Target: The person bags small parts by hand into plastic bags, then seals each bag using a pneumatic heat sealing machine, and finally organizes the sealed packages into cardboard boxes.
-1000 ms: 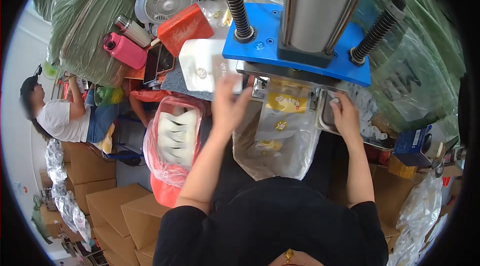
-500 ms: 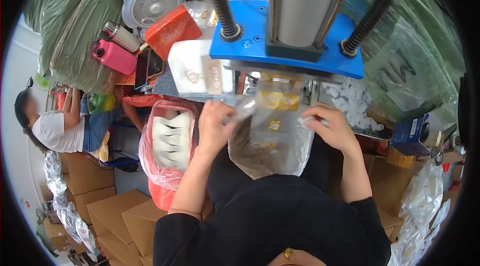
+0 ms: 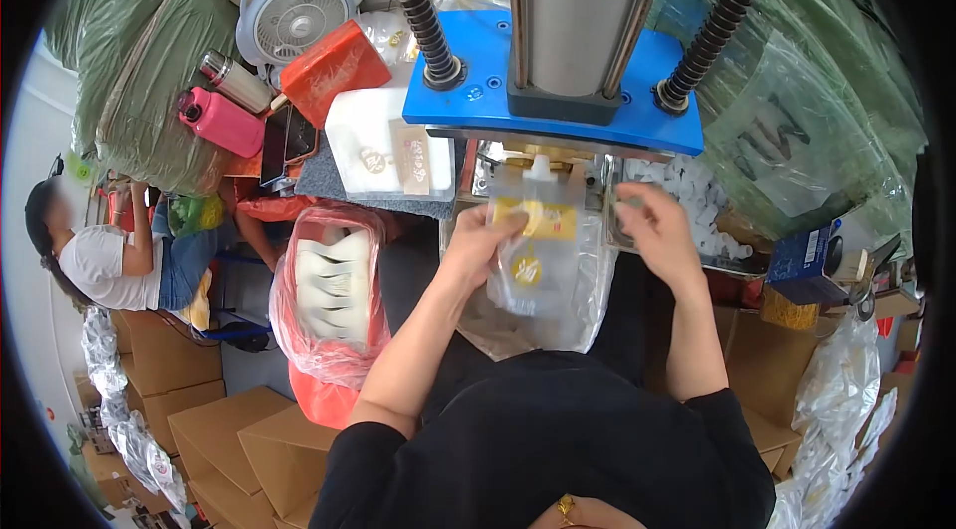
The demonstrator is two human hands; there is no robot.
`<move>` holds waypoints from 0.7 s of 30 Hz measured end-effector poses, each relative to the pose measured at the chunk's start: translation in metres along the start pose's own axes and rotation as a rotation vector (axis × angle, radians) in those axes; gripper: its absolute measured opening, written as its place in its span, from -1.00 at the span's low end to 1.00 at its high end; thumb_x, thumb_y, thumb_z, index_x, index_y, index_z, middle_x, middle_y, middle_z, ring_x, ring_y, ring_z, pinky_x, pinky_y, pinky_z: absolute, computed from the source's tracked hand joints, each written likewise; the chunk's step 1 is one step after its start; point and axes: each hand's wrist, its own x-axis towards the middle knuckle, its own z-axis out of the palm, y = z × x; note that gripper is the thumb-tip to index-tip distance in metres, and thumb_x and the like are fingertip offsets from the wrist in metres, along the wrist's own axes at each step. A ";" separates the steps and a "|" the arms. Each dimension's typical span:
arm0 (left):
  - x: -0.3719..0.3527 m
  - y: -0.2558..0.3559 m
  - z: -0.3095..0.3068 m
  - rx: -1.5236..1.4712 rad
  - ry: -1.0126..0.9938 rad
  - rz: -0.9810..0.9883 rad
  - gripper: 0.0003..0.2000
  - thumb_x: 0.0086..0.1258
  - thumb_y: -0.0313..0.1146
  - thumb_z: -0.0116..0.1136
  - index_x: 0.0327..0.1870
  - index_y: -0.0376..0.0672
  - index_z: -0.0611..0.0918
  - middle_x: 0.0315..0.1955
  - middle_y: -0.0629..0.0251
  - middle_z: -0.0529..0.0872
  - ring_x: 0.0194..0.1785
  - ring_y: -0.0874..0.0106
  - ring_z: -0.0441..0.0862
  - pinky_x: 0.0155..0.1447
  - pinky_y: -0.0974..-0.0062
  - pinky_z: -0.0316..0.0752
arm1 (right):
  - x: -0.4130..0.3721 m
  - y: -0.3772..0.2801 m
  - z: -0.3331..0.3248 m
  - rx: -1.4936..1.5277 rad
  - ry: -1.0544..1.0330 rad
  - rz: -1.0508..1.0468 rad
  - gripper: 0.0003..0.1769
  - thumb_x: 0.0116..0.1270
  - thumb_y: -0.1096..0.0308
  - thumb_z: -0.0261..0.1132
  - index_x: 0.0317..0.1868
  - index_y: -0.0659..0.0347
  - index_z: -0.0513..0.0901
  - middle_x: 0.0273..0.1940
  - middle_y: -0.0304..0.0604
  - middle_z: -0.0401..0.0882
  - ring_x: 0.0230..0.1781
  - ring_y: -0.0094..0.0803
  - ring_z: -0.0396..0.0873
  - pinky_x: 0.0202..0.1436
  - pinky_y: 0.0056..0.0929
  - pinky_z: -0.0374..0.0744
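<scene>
A clear plastic pouch [image 3: 538,275] with yellow print and a white spout at its top is pinched at its left side by my left hand [image 3: 478,242]. My right hand [image 3: 654,232] is raised to the right of the pouch, its fingers apart and nothing visible between them. Under and behind the pouch, a large clear plastic bag [image 3: 588,300] hangs over my lap. The blue press plate [image 3: 558,109] is just beyond both hands. To the right of the press lies a tray of small white pieces [image 3: 697,200].
At the left stand a red bin with white pouches [image 3: 334,285], a white printed stack [image 3: 373,145], a pink bottle [image 3: 224,123] and a fan [image 3: 299,23]. A blue box [image 3: 805,255] is at the right. Another person [image 3: 110,255] sits far left.
My left hand has moved right and now pinches the pouch, which hangs clearer of the press. My right hand has lifted slightly and spread its fingers. The whole view has shifted a little.
</scene>
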 end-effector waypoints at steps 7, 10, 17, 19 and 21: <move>0.025 -0.002 0.000 0.014 0.008 0.043 -0.81 0.25 -0.39 0.32 -0.31 -0.37 0.64 -0.45 0.29 0.66 -0.50 0.60 0.51 -0.39 0.62 0.43 | 0.004 0.035 -0.001 -0.587 0.109 -0.029 -0.76 0.27 0.31 0.23 -0.09 0.19 0.61 -0.21 0.00 0.55 -0.20 0.07 0.54 -0.16 -0.09 0.51; 0.008 0.023 -0.025 0.794 0.302 0.613 -0.68 0.20 -0.28 0.35 -0.10 -0.27 0.65 -0.18 0.15 0.67 -0.19 0.40 0.60 -0.14 0.45 0.49 | 0.002 0.020 -0.006 -0.474 0.086 -0.073 -0.83 0.25 0.39 0.21 -0.21 0.30 0.62 -0.19 -0.01 0.56 -0.24 0.04 0.55 -0.18 -0.18 0.48; -0.019 0.019 -0.124 1.565 0.426 0.926 -0.59 0.07 -0.41 0.32 0.02 -0.03 0.61 0.00 0.32 0.63 0.07 0.31 0.52 0.34 0.19 0.16 | 0.001 0.036 -0.001 -0.441 0.169 -0.158 -0.85 0.20 0.52 0.22 -0.21 0.37 0.61 -0.21 0.00 0.57 -0.30 -0.07 0.57 -0.21 -0.31 0.50; -0.012 0.035 -0.118 1.560 0.452 1.032 -0.81 0.07 -0.45 0.29 -0.24 -0.08 0.68 -0.35 0.38 0.69 -0.23 0.37 0.57 0.14 0.33 0.26 | 0.001 0.038 0.001 -0.380 0.154 -0.164 -0.86 0.20 0.53 0.22 -0.22 0.38 0.61 -0.22 0.00 0.56 -0.32 -0.10 0.56 -0.21 -0.36 0.50; -0.006 0.044 -0.116 1.524 0.451 1.044 -0.83 0.07 -0.46 0.28 -0.28 -0.09 0.67 -0.37 0.37 0.67 -0.25 0.36 0.56 0.07 0.34 0.26 | 0.003 0.031 0.002 -0.250 0.141 -0.144 -0.85 0.19 0.56 0.21 -0.22 0.39 0.59 -0.23 -0.05 0.57 -0.34 -0.22 0.55 -0.20 -0.45 0.49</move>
